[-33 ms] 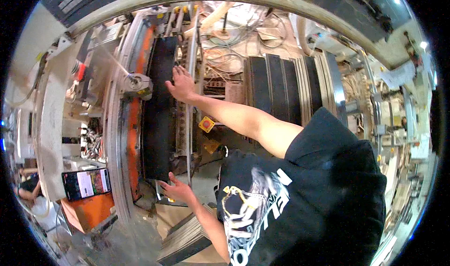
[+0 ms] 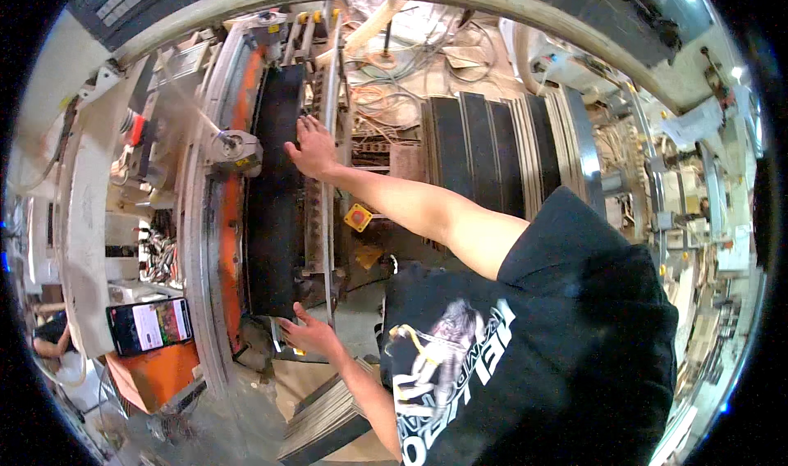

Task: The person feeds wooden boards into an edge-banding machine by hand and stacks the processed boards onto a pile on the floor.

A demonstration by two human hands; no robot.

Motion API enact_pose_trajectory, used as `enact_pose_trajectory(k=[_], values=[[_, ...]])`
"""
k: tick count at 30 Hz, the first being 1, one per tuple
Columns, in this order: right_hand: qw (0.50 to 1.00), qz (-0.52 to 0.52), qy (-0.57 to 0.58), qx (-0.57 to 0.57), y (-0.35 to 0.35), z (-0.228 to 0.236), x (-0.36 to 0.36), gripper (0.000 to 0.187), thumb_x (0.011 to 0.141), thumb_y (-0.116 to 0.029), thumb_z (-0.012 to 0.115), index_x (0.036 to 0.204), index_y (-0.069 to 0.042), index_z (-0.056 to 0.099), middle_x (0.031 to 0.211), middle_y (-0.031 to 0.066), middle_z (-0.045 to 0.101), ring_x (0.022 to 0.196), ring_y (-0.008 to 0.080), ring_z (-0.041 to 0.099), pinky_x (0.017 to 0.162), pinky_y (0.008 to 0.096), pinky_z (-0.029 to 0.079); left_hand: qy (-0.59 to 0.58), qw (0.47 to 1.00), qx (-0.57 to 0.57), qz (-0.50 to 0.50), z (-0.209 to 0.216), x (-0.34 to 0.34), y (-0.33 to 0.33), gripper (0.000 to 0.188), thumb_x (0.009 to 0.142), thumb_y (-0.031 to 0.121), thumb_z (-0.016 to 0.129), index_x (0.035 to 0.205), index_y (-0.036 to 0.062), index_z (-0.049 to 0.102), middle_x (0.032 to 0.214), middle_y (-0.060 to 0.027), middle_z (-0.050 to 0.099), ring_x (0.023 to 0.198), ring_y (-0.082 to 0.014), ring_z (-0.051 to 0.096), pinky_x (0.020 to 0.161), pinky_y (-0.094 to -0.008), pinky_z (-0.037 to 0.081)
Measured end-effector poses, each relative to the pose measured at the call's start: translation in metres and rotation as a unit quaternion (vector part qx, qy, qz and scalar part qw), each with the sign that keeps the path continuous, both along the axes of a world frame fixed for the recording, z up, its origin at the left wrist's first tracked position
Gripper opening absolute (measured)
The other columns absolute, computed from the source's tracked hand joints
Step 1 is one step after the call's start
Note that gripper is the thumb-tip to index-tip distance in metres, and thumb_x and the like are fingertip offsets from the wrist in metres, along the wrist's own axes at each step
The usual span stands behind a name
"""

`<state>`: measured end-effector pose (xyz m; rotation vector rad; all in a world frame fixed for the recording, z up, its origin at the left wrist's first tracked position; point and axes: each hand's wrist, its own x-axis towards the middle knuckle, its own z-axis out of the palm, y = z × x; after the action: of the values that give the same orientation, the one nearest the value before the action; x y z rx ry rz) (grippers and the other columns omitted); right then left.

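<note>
A long black board (image 2: 275,195) lies lengthwise in the machine, beside an orange strip (image 2: 233,261). My right hand (image 2: 314,150) rests at the board's edge towards its upper part. Its fingers are stretched out and its thumb reaches over the black surface. At the lower corner of the same board is my left hand (image 2: 312,335), its thumb and fingers apart. It looks to touch the corner or hover just beside it; I cannot tell which. Neither hand grips anything. A round metal machine part (image 2: 238,150) sits over the board's far edge.
Upright stacked black boards (image 2: 476,146) stand at the right, and another stack (image 2: 328,421) lies low near my left forearm. A metal rail (image 2: 330,244) runs alongside the board. A yellow-and-red button (image 2: 358,217) is beside it. A phone (image 2: 150,326) rests on an orange box (image 2: 156,376).
The whole view has shifted slightly. Both hands stay at the same places along the black board, and the board shows no clear movement.
</note>
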<state>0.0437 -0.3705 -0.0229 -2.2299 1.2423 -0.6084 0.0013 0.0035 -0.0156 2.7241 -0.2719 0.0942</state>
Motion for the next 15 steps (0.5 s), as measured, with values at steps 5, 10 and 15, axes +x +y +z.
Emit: enact_pose_trajectory(k=[5,10,15], values=[[1.000,0.002,-0.019,0.019,-0.001,0.005,-0.001,0.071,0.094,-0.042,0.054,0.146,0.006,0.039,0.154,0.0187,0.038,0.147,0.0326,0.027,0.122,0.0420,0.021,-0.016,0.999,0.034,-0.028,-0.004,0.003,-0.004,0.073,0.103,0.052,0.041,0.140,-0.0116,0.044,0.122,-0.0318,0.059,0.115,-0.0474,0.052,0.104,-0.0548,0.035],[1.000,-0.013,-0.004,-0.025,-0.010,0.003,0.014,0.071,0.094,-0.045,0.052,0.145,0.003,0.042,0.150,0.0194,0.043,0.144,0.0346,0.032,0.119,0.0449,0.026,0.035,0.998,0.035,-0.034,0.019,0.007,-0.007,0.073,0.103,0.054,0.037,0.143,-0.0083,0.042,0.126,-0.0346,0.056,0.115,-0.0476,0.053,0.106,-0.0538,0.036],[1.000,0.007,0.001,-0.011,0.004,0.004,0.015,0.065,0.095,-0.046,0.056,0.140,0.000,0.050,0.142,0.0206,0.052,0.136,0.0358,0.043,0.113,0.0458,0.036,-0.028,0.996,0.079,-0.005,-0.023,0.005,0.009,0.067,0.102,0.048,0.045,0.139,-0.0082,0.045,0.110,-0.0284,0.062,0.101,-0.0446,0.058,0.100,-0.0527,0.039]])
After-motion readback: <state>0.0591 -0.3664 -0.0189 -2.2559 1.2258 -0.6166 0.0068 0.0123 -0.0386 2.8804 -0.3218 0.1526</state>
